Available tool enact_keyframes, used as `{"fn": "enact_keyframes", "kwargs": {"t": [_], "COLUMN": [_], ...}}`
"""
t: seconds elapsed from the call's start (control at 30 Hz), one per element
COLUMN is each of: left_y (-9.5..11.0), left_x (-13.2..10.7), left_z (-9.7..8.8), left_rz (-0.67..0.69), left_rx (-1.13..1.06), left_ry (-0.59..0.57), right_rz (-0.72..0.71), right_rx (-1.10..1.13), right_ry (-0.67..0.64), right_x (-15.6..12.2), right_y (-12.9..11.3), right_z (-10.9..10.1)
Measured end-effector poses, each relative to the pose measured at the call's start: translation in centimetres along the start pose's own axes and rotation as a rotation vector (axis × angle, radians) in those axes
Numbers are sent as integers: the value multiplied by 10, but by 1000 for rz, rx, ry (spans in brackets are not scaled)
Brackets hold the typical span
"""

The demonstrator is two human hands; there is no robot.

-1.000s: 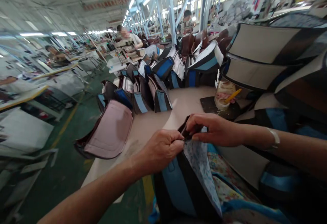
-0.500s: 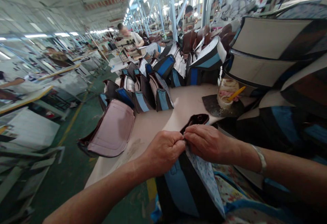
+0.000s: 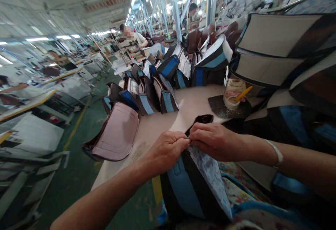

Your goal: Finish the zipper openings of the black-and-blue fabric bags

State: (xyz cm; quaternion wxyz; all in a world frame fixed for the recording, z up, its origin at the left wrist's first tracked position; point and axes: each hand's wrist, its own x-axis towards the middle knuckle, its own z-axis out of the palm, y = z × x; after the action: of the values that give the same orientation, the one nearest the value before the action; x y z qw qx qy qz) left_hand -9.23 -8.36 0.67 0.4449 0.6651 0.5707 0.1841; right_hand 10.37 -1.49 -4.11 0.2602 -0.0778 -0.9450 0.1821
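A black and blue bag (image 3: pixel 183 191) with a patterned white lining stands open-topped in front of me at the near edge of a beige table (image 3: pixel 189 105). My left hand (image 3: pixel 166 151) pinches the bag's top edge from the left. My right hand (image 3: pixel 212 137) is closed on the same edge from the right, fingertips almost touching the left hand's. A dark brown trim piece (image 3: pixel 202 119) sticks out beyond my hands.
A row of black and blue bags (image 3: pixel 152 93) lines the table's far side. A pink-lined bag (image 3: pixel 115 133) hangs over the left edge. A jar with a yellow stick (image 3: pixel 233 93) sits on a dark mat. Stacked bags (image 3: pixel 278 58) fill the right. Other people work at distant tables.
My right hand slid from over the trim's far end back toward me and now meets the left hand at the bag's top edge. The brown trim is now uncovered.
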Motion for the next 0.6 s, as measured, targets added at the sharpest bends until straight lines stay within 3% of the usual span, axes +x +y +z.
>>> {"fn": "enact_keyframes", "kwargs": {"t": [0.13,0.3,0.4,0.47,0.6], "left_y": [1,0,0,-1,-4], "left_x": [2,2,-2,-6,-8], "left_z": [-1,-11,-18,-21,-21], "left_rz": [-14,33,-35,-79,-97], "left_rx": [14,-39,-136,-158,-201], "left_ry": [3,4,-96,-163,-192], "right_rz": [69,206,281,304,320], "right_rx": [-180,215,445,510,553], "right_ry": [-124,-127,-156,-174,-182], "right_x": [5,9,9,7,6], "right_y": [1,14,18,19,17], "right_z": [6,-2,-10,-14,-15]}}
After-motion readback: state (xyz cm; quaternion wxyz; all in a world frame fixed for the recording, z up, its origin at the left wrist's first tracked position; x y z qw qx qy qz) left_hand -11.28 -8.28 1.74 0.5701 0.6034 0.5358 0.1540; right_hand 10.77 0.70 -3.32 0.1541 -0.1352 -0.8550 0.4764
